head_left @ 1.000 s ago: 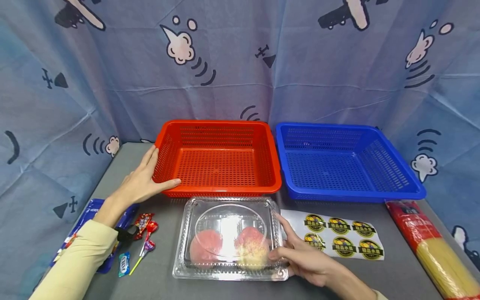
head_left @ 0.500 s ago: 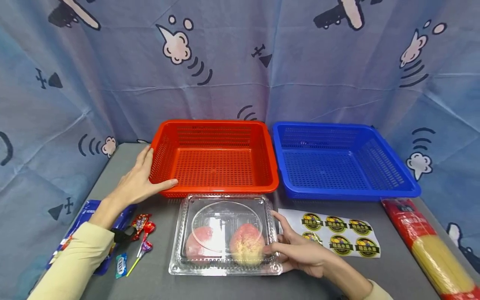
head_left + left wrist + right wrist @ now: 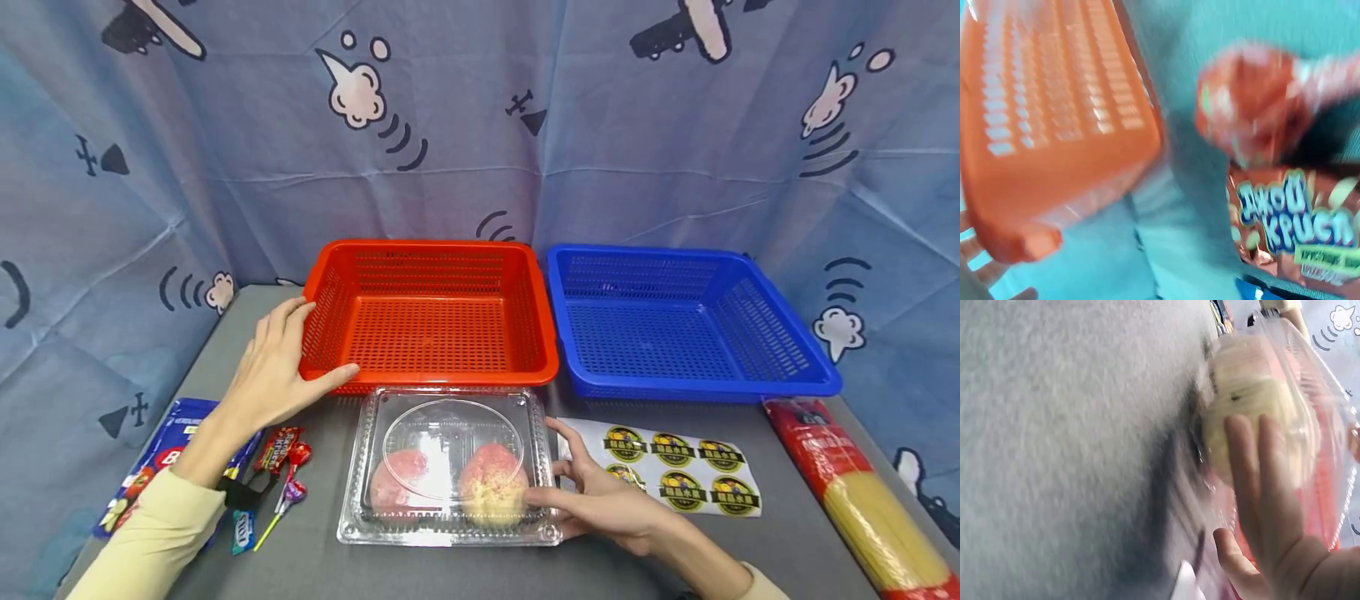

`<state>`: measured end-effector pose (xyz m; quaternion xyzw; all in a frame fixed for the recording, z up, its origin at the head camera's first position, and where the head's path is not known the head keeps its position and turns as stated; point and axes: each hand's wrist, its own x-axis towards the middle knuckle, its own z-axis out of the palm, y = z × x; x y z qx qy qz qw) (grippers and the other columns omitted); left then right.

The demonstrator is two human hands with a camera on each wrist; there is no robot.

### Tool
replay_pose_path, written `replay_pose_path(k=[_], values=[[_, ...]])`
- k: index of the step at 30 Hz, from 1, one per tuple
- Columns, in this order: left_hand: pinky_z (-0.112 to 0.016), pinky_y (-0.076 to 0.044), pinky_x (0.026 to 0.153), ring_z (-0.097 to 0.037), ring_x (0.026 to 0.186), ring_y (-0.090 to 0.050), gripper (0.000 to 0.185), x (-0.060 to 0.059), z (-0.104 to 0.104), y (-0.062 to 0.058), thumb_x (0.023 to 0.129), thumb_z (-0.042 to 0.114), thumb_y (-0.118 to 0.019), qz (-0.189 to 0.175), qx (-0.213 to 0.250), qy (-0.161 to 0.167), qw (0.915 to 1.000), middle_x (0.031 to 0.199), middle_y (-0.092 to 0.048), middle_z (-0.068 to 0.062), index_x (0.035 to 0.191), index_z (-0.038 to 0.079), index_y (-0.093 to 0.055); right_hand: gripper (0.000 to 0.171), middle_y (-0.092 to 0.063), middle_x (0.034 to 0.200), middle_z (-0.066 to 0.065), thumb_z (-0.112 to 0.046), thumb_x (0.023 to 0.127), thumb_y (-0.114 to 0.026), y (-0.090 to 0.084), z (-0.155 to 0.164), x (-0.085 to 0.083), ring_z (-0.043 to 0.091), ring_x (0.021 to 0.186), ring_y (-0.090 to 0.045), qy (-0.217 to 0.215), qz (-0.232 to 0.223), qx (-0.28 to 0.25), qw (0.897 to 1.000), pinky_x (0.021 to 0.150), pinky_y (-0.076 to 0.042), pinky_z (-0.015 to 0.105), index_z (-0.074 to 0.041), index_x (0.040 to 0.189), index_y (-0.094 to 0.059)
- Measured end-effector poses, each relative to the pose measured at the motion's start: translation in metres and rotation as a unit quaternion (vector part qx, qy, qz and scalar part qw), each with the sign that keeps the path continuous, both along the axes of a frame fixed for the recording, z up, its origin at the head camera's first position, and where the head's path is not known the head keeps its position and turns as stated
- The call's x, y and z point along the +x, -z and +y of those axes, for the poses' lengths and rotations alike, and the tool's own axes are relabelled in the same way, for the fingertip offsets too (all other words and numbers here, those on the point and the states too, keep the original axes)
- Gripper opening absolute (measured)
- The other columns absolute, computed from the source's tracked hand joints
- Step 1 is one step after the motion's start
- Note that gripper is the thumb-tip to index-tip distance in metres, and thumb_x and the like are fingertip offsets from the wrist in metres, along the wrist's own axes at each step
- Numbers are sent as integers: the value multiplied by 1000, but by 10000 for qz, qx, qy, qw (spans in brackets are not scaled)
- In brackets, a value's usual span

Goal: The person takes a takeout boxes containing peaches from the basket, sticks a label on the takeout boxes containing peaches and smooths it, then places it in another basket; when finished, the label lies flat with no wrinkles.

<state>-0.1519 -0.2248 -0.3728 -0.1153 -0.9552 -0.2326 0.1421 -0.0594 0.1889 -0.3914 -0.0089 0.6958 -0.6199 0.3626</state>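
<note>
A clear plastic clamshell container, its lid down, lies in front of the red basket. Inside it are two peaches. My right hand holds the container by its right side, the thumb near the lid; in the right wrist view two fingers lie along the clear wall beside a peach. At the red basket's left end, my left hand has its fingers spread and its thumb by the front corner. Only fingertips of that hand show in the blurred left wrist view.
A blue basket stands right of the red one. Round stickers on a white sheet lie right of the container, with a spaghetti pack beyond. Lollipops, small candy packets and a blue pouch lie at left.
The container has shifted slightly left and toward the red basket, with the right hand on it. The left hand's fingers have lifted a little at the basket's side.
</note>
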Motion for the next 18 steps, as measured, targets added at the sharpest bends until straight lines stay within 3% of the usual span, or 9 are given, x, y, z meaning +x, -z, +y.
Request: replay_pose_path(k=[2, 5, 8, 12, 15, 18], values=[[-67, -40, 98, -43, 136, -36, 99, 12, 5, -2, 79, 57, -79, 183, -17, 131, 9997, 158, -34, -18, 153, 5, -38, 98, -24, 152, 34, -28, 97, -70, -2, 5, -1, 24, 90, -67, -40, 198, 57, 9998, 78, -59, 39, -35, 160, 4], [-68, -43, 97, -42, 136, -35, 102, 31, 15, -5, 77, 55, -82, 164, -28, 346, 9993, 161, -30, -16, 154, 5, -36, 95, -21, 154, 37, -25, 99, -67, -6, 17, -3, 30, 96, -71, -99, 563, 22, 9984, 80, -62, 45, -29, 161, 4], [-71, -45, 97, -42, 139, -33, 107, 50, 24, -7, 76, 56, -83, 32, -9, 566, 9984, 163, -27, -15, 156, 6, -33, 88, -26, 153, 37, -22, 101, -64, -12, 31, -6, 32, 104, -72, -40, 895, 103, 9959, 79, -62, 46, -23, 161, 1], [-73, -44, 99, -40, 143, -32, 113, 71, 35, -7, 72, 58, -85, -2, 54, 843, 9964, 164, -27, -13, 158, 10, -30, 76, -37, 148, 35, -22, 102, -62, -17, 50, -13, 27, 103, -72, 121, 1308, 480, 9902, 76, -62, 42, -13, 161, -15], [-73, -44, 98, -38, 144, -33, 115, 83, 41, -2, 70, 64, -84, 11, 80, 975, 9952, 163, -28, -11, 159, 13, -31, 67, -47, 141, 33, -21, 100, -66, -19, 62, -19, 19, 95, -72, 178, 1796, 945, 9790, 71, -61, 38, -5, 156, -31], [-72, -43, 100, -36, 145, -32, 117, 93, 47, 4, 68, 70, -83, 15, 117, 1074, 9942, 163, -29, -10, 158, 14, -32, 61, -56, 132, 28, -20, 98, -69, -18, 72, -23, 16, 92, -72, 159, 2336, 1495, 9607, 66, -60, 35, -2, 150, -43]])
